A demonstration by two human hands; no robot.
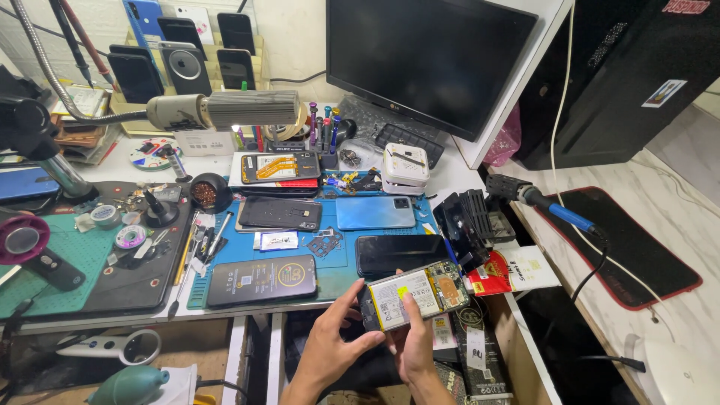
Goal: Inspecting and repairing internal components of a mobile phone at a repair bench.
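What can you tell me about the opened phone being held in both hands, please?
The opened phone has its back cover off, showing a pale battery with a yellow sticker and an orange flex cable near its right end. It is tilted, right end higher, just in front of the bench edge. The left hand grips its left end; the right hand supports it below, thumb on the battery.

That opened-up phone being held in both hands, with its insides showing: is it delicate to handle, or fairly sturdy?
Probably delicate: the opened phone shows a bare battery and circuit boards, which careless fingers could damage. It looks flat and stiff, so unlikely to flop or roll. The left hand and right hand hold it by its edges and underside, which seems wise.
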